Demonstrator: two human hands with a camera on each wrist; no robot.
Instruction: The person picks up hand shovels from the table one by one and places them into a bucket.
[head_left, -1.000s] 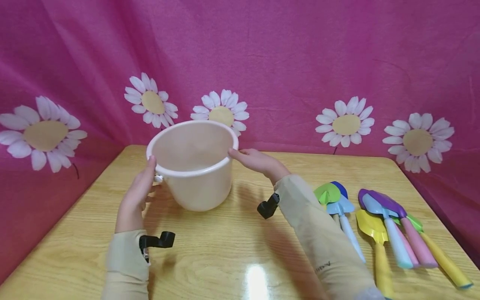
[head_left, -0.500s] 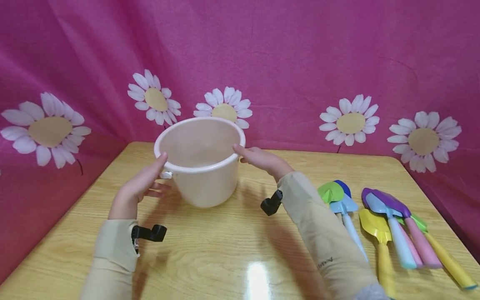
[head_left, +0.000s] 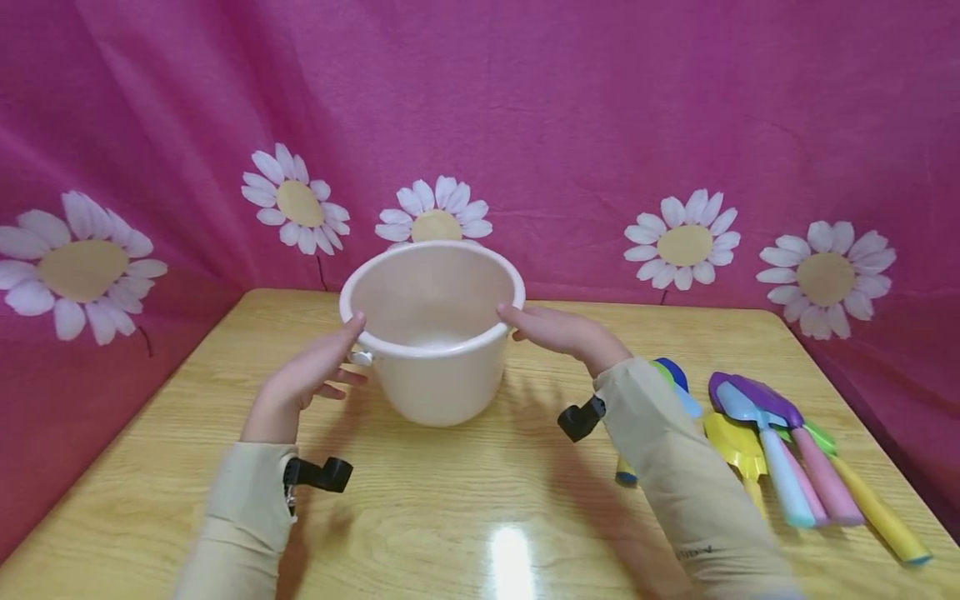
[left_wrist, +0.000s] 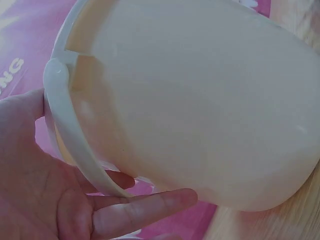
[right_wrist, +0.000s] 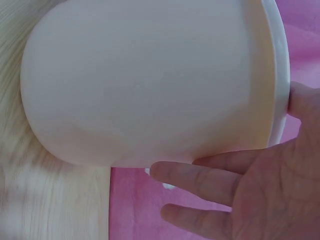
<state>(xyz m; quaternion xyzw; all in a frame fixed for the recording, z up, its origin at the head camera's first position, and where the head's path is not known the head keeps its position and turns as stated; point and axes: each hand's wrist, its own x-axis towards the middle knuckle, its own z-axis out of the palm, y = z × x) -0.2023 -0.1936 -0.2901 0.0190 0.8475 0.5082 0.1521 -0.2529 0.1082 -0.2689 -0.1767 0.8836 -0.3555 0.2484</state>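
Note:
An off-white plastic bucket (head_left: 442, 387) stands upright at the middle of the table, its round mouth facing up. My left hand (head_left: 311, 373) holds its left side, thumb at the rim and fingers lower down outside. In the left wrist view the bucket's curved handle (left_wrist: 75, 135) hangs down across that hand, some fingers passing behind it. My right hand (head_left: 566, 333) grips the opposite side, its thumb on the rim. Seen from the right wrist, one finger reaches behind the bucket wall under the rim while other fingers (right_wrist: 200, 182) stretch out below.
Several toy shovels lie at the right: a yellow shovel (head_left: 738, 446), a light blue one (head_left: 783, 479), a purple one with a pink handle (head_left: 825, 475). More sit partly behind my right sleeve (head_left: 667, 467). A pink curtain (head_left: 562, 125) with daisies borders the wooden table (head_left: 420, 517).
The bucket has shifted to the right across the table, both hands moving along with it. My right sleeve now covers more of the nearer shovels.

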